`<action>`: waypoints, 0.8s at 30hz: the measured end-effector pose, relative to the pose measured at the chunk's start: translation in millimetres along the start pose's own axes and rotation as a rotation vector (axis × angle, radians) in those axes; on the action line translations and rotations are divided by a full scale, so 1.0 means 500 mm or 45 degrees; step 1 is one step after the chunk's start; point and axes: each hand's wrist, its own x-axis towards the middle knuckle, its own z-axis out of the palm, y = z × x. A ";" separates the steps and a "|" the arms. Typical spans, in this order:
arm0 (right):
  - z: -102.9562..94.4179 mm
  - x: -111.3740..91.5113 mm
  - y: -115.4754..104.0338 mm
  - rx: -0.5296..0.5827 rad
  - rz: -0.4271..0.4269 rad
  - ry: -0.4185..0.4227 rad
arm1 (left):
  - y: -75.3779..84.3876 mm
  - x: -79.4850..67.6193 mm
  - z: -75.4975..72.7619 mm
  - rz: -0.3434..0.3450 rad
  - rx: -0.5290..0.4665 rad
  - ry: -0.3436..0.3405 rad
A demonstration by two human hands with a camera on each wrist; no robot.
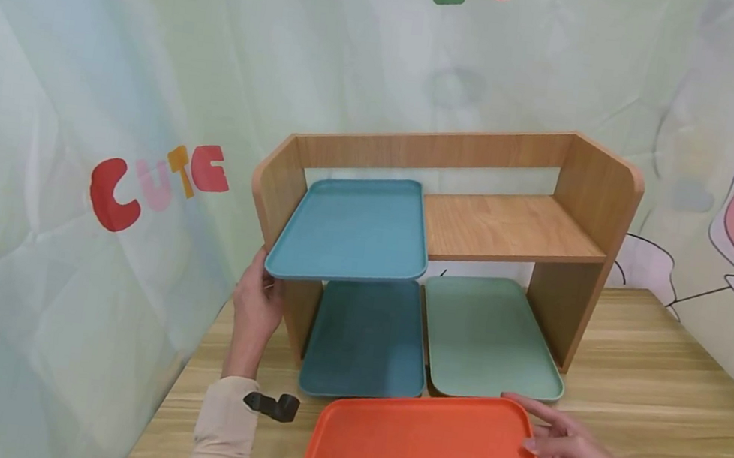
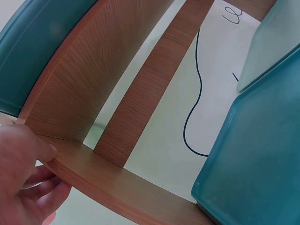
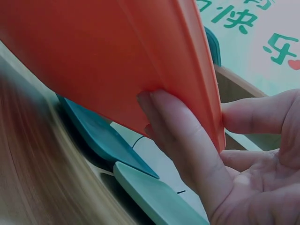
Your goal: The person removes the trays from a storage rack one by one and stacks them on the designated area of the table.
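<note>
My left hand (image 1: 256,307) grips the front edge of the left side panel of a small wooden shelf (image 1: 599,184); in the left wrist view the thumb lies on one face, with fingers curled behind it. My right hand (image 1: 575,457) holds an orange-red tray (image 1: 430,451) by its right edge, thumb on one side and fingers underneath in the right wrist view. The tray's near part runs out of the head view. On the upper board lies a light blue tray (image 1: 353,231), overhanging the front. Below are a dark blue tray (image 1: 364,342) and a pale green tray (image 1: 490,337), side by side.
The shelf stands on a wood-grain table (image 1: 682,386). Bare board (image 1: 510,226) shows right of the light blue tray. Behind and to the left hangs a printed cloth (image 1: 172,86) with letters and cartoons. A black strap device (image 1: 272,406) sits on the left sleeve.
</note>
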 end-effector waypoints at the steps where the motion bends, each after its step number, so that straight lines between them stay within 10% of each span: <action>1: 0.000 0.001 0.001 -0.003 0.002 0.006 | 0.000 0.000 0.000 0.001 -0.002 0.000; 24: -0.021 0.014 0.030 -0.026 0.078 0.020 | 0.003 -0.003 -0.001 -0.004 -0.022 -0.011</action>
